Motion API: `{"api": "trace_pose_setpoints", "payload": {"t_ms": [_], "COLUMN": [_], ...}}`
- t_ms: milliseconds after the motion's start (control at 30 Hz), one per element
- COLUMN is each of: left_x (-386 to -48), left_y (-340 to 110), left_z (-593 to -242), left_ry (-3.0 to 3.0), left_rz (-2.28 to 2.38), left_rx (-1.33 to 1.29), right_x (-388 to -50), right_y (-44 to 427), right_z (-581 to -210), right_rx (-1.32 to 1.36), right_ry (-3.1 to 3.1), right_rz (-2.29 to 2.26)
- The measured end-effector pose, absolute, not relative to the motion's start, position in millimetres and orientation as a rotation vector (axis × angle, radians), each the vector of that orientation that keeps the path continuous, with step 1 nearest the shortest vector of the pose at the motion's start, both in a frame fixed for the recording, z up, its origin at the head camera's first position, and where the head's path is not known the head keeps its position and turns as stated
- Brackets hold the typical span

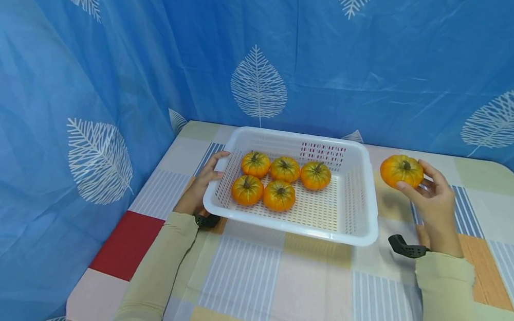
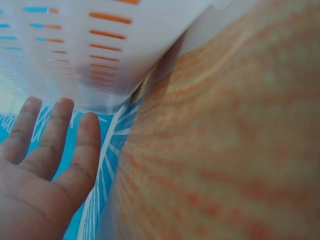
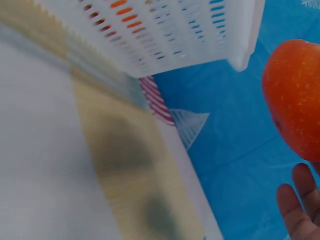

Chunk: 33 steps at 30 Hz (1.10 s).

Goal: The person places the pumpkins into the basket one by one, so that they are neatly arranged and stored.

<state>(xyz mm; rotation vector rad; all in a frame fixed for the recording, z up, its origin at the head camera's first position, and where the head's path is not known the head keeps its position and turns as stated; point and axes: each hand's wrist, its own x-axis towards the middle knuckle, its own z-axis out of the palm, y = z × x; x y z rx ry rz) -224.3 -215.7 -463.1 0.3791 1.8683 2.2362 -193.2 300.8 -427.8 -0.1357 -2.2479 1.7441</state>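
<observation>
A white plastic basket [image 1: 306, 231] stands on the table and holds several small orange pumpkins [image 1: 279, 195] with green-brown stems. My left hand [image 1: 201, 185] is at the basket's left side, its fingertips by the outer rim. In the left wrist view, three fairly straight fingers [image 2: 82, 155] extend beside the slotted basket wall [image 2: 100, 55]; the thumb is out of that view. Right of the basket, my right hand [image 1: 434, 198] holds another pumpkin [image 1: 401, 171] between thumb and fingers, above the tabletop. The right wrist view shows that pumpkin's smooth orange side [image 3: 295, 97].
A patchwork-checked cloth [image 1: 245, 278] covers the table. Blue curtains [image 1: 339, 75] with white leaf prints hang behind it and along the left. Inside the basket, the pumpkins sit toward the left and middle, with bare slotted floor [image 1: 322, 208] at the right.
</observation>
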Motion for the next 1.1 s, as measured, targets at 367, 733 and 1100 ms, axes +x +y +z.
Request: {"api": "trace_pose_setpoints", "payload": {"t_ms": [367, 733, 1100], "left_x": [-222, -223, -224], "left_y": [-216, -217, -216], "left_z": [-460, -461, -464], "left_ry": [1.874, 1.858, 1.866], "left_rz": [2.241, 2.253, 2.249], "left_rx": [0.387, 0.403, 0.406], "right_x": [-186, -182, -170], "right_y": [297, 294, 289], "right_z": [-405, -396, -385], "right_rx": [0.112, 0.372, 0.592], "right_ry": [-2.357, -2.380, -2.599], "right_rz": [1.711, 1.787, 1.512]}}
